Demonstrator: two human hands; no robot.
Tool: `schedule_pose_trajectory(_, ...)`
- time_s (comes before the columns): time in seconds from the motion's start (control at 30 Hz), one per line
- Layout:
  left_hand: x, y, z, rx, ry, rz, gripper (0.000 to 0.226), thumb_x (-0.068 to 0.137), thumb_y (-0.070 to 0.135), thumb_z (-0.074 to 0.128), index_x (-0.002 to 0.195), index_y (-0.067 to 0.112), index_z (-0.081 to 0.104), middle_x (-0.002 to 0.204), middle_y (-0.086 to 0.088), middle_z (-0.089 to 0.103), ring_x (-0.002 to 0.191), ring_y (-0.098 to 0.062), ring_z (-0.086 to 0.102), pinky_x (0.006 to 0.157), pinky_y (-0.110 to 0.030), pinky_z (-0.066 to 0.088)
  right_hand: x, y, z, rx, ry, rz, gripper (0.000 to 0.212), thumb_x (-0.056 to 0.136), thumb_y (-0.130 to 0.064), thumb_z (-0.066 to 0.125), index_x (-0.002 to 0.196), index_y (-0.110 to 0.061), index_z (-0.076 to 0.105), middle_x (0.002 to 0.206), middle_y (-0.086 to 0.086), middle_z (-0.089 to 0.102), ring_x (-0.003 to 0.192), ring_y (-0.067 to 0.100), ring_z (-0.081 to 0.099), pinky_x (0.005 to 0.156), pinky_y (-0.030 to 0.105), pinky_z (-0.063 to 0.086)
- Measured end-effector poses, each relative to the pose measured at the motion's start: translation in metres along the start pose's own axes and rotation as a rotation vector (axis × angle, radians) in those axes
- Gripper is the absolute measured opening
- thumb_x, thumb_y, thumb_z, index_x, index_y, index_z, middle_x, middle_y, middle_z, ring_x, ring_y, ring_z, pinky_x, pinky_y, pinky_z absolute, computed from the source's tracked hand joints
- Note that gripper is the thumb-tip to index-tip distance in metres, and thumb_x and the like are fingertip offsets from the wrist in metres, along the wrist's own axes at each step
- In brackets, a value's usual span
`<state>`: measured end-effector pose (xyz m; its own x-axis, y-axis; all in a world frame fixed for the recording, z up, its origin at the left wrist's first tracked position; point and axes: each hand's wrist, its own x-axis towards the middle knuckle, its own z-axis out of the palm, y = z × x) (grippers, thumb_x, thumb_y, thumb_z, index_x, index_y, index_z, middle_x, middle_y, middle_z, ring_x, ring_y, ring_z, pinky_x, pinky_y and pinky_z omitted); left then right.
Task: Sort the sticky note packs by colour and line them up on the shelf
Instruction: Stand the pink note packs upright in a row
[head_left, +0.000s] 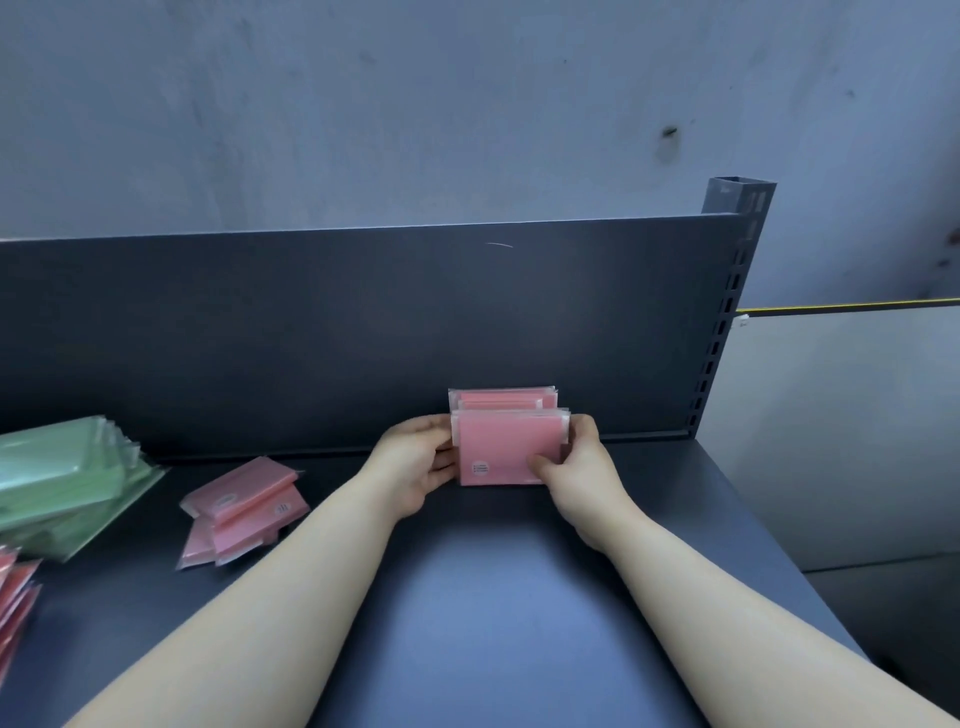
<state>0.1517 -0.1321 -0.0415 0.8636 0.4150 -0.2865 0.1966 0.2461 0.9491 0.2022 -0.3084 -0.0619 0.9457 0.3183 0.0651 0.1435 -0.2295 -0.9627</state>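
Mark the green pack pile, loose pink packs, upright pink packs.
green pack pile (57, 467), head view, top pack
loose pink packs (249, 493), head view, top pack
upright pink packs (506, 449), head view, front pack

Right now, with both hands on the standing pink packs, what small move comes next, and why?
Probably slide the front pink plastic-wrapped sticky note packs back against the rear pink packs: the left hand and right hand grip the front ones' sides, and they seem to stand forward of the rear ones. Loose pink packs lie to the left.
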Motion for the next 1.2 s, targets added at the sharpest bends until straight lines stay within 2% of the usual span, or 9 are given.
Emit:
schedule_pose_trajectory(0.17,0.009,0.006,-0.009,0.15,-0.043,0.013,0.012,0.093,0.006,0.059,0.1,0.011,0.067,0.089,-0.005,0.072,0.081,-0.022,0.068,0.079,-0.035,0.055,0.001,0.0,0.0,0.011,-0.002,-0.011,0.032,0.086,-0.006,0.059,0.109,-0.022,0.042,0.098,-0.007,0.061,0.089,0.009,0.059,0.069,0.017,0.044)
schedule_pose_trajectory(0.4,0.013,0.007,-0.012,0.327,-0.045,0.097,0.015,0.089,0.016,0.067,0.104,0.014,0.066,0.095,-0.004,0.072,0.082,-0.015,0.068,0.068,-0.026,0.054,0.001,0.001,-0.001,0.026,-0.019,-0.023,0.031,0.086,-0.006,0.059,0.108,-0.022,0.045,0.1,-0.006,0.062,0.092,0.012,0.061,0.073,0.02,0.046)
schedule_pose_trajectory(0.53,0.014,0.001,-0.008,0.331,0.012,0.186,0.011,0.089,0.008,0.065,0.095,0.017,0.065,0.094,-0.005,0.068,0.081,-0.017,0.066,0.074,-0.031,0.056,0.001,0.001,-0.001,0.05,-0.06,-0.026,0.037,0.084,-0.005,0.061,0.111,-0.027,0.051,0.102,-0.007,0.065,0.095,0.01,0.062,0.08,0.022,0.049)
schedule_pose_trajectory(0.63,0.013,-0.005,-0.005,0.272,0.01,0.217,0.017,0.089,0.003,0.064,0.101,0.016,0.065,0.097,-0.005,0.068,0.085,-0.018,0.066,0.076,-0.031,0.057,0.002,0.002,0.0,0.126,-0.064,-0.014,0.04,0.083,-0.006,0.066,0.115,-0.027,0.056,0.104,-0.008,0.067,0.097,0.009,0.064,0.085,0.023,0.049)
schedule_pose_trajectory(0.83,0.008,-0.005,-0.005,0.302,0.028,0.256,0.018,0.087,0.001,0.063,0.092,0.018,0.059,0.091,-0.005,0.062,0.08,-0.016,0.062,0.068,-0.029,0.055,0.003,0.003,-0.002,0.196,-0.084,-0.006,0.032,0.083,-0.005,0.069,0.109,-0.022,0.063,0.101,-0.001,0.07,0.096,0.014,0.066,0.084,0.025,0.051)
schedule_pose_trajectory(0.97,0.005,-0.002,-0.01,0.385,-0.019,0.26,0.016,0.09,0.006,0.062,0.095,0.021,0.063,0.093,0.001,0.068,0.081,-0.011,0.062,0.065,-0.024,0.05,0.002,0.001,-0.003,0.205,-0.098,-0.01,0.029,0.084,-0.003,0.068,0.103,-0.025,0.064,0.101,0.0,0.07,0.095,0.014,0.066,0.082,0.022,0.05)
schedule_pose_trajectory(1.03,0.004,0.002,-0.014,0.381,-0.002,0.29,0.014,0.092,0.008,0.061,0.095,0.021,0.063,0.096,0.003,0.069,0.085,-0.012,0.063,0.07,-0.026,0.052,0.002,0.001,-0.003,0.193,-0.091,-0.01,0.03,0.085,-0.003,0.066,0.106,-0.025,0.063,0.103,-0.002,0.069,0.096,0.012,0.064,0.083,0.022,0.048)
schedule_pose_trajectory(1.1,0.003,0.005,-0.021,0.342,0.051,0.319,0.012,0.094,0.008,0.058,0.095,0.019,0.061,0.098,-0.001,0.068,0.089,-0.016,0.063,0.082,-0.034,0.053,0.003,0.002,-0.002,0.172,-0.069,-0.008,0.033,0.086,-0.003,0.064,0.112,-0.024,0.061,0.104,-0.003,0.068,0.099,0.012,0.063,0.087,0.024,0.048)
schedule_pose_trajectory(1.2,0.002,0.005,-0.034,0.223,0.145,0.365,0.01,0.096,0.007,0.054,0.099,0.015,0.06,0.103,-0.008,0.068,0.096,-0.024,0.064,0.09,-0.042,0.051,0.004,0.002,0.001,0.11,-0.028,-0.019,0.033,0.087,-0.004,0.062,0.109,-0.028,0.057,0.102,-0.006,0.066,0.098,0.012,0.062,0.087,0.026,0.048)
